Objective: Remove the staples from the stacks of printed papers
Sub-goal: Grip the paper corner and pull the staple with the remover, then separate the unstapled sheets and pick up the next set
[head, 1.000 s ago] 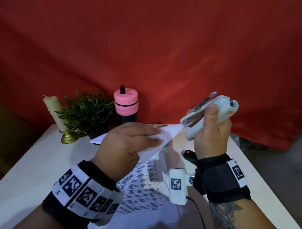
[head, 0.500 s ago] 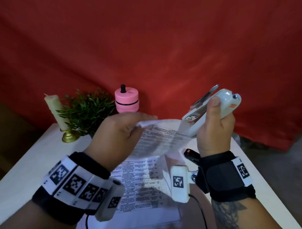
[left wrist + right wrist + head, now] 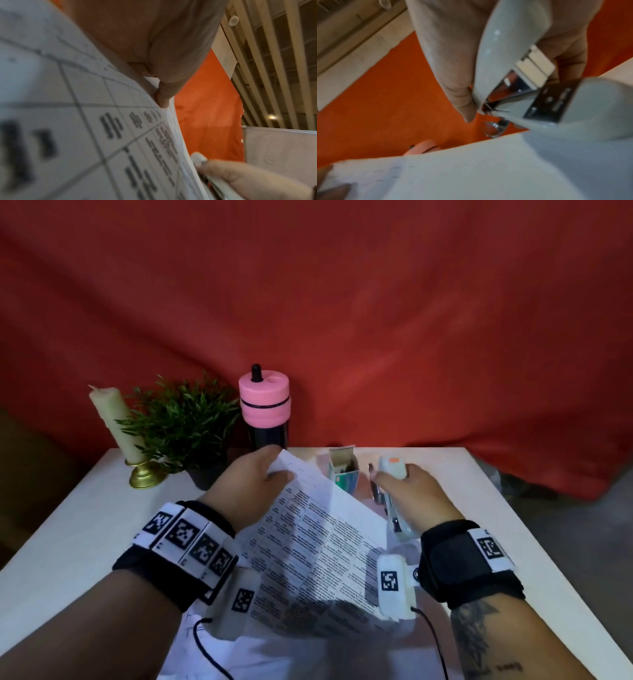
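Observation:
My left hand (image 3: 260, 477) pinches the far corner of a printed sheet (image 3: 318, 546) covered in table text, holding it tilted above more papers (image 3: 212, 652) lying on the white table (image 3: 68, 529). In the left wrist view the thumb (image 3: 163, 97) presses on the sheet's (image 3: 85, 121) edge. My right hand (image 3: 407, 491) grips a white stapler (image 3: 394, 508) low over the table, right of the sheet. In the right wrist view the stapler (image 3: 513, 67) shows its metal parts, with fingers (image 3: 450, 67) curled round it. I see no staple.
At the table's far edge stand a cream candle (image 3: 114, 422) in a brass holder, a small green plant (image 3: 181, 422) and a black bottle with a pink lid (image 3: 265, 405). A small open box (image 3: 344, 470) sits between my hands. Red cloth (image 3: 376, 320) hangs behind.
Both hands have come down from chest height toward the table. The sheet has left the stapler's tip and now lies flatter. The stapler went from pointing up to lying low near the table.

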A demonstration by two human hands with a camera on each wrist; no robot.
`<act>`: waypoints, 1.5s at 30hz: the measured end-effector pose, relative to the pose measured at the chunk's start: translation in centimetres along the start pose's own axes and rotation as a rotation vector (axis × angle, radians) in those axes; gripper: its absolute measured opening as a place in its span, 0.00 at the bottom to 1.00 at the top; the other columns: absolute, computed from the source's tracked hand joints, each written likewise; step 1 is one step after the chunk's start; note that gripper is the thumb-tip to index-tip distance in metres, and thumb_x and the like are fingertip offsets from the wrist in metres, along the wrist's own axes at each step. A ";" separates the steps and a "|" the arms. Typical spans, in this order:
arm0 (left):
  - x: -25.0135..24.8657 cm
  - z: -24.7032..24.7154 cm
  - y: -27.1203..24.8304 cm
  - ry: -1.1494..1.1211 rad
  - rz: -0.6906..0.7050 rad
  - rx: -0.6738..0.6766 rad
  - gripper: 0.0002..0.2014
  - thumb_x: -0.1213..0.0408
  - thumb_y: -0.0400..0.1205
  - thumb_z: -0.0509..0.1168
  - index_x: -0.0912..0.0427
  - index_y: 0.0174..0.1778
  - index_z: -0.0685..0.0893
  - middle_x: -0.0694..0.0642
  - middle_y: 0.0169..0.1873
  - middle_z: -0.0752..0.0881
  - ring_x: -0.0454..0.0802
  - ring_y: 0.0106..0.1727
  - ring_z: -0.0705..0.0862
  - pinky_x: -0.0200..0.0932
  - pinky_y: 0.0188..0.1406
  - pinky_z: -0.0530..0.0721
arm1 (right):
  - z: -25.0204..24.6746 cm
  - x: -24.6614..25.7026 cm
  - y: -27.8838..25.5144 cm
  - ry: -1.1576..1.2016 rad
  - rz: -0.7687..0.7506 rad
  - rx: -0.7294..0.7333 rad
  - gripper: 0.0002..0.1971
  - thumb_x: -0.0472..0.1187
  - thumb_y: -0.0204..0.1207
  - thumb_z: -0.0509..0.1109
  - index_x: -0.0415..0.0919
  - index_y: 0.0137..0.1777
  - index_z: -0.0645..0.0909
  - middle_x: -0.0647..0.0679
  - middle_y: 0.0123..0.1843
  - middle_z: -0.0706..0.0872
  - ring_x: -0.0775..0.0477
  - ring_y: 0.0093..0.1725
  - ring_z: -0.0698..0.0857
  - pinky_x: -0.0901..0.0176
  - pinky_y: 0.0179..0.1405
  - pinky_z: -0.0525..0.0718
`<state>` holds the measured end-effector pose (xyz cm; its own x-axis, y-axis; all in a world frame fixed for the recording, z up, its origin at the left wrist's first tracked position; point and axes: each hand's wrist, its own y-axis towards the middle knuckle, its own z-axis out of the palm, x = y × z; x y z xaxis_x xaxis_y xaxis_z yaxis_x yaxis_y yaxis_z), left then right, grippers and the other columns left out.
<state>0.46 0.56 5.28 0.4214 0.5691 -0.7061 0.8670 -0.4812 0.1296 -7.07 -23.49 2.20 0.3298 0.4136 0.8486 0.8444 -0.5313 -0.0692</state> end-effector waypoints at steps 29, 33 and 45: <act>-1.3 -1.3 -0.1 0.211 0.300 -0.335 0.23 0.61 0.80 0.68 0.50 0.71 0.73 0.56 0.48 0.85 0.56 0.47 0.83 0.51 0.49 0.81 | -0.2 0.1 -2.7 0.189 -0.151 0.369 0.04 0.37 0.79 0.71 0.39 0.49 0.87 0.48 0.47 0.92 0.53 0.45 0.88 0.59 0.52 0.82; -1.8 -0.8 0.2 0.348 0.257 -0.468 0.32 0.54 0.73 0.75 0.49 0.73 0.73 0.59 0.61 0.83 0.68 0.65 0.77 0.74 0.69 0.68 | -2.4 0.0 -4.1 0.296 -0.202 0.164 0.05 0.36 0.80 0.70 0.35 0.49 0.87 0.47 0.48 0.92 0.55 0.46 0.88 0.64 0.49 0.83; -3.9 8.2 1.0 -0.659 0.036 0.054 0.40 0.58 0.71 0.79 0.51 0.77 0.66 0.49 0.62 0.85 0.41 0.63 0.84 0.44 0.59 0.82 | -8.9 -5.3 -9.5 0.593 -0.162 -0.335 0.09 0.38 0.80 0.69 0.51 0.42 0.88 0.55 0.48 0.91 0.56 0.50 0.86 0.59 0.54 0.79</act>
<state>-2.52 -7.59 2.49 0.1842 0.0333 -0.9823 0.8337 -0.5347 0.1382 -20.59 -27.24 3.07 -0.1560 0.0841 0.9842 0.6559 -0.7361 0.1668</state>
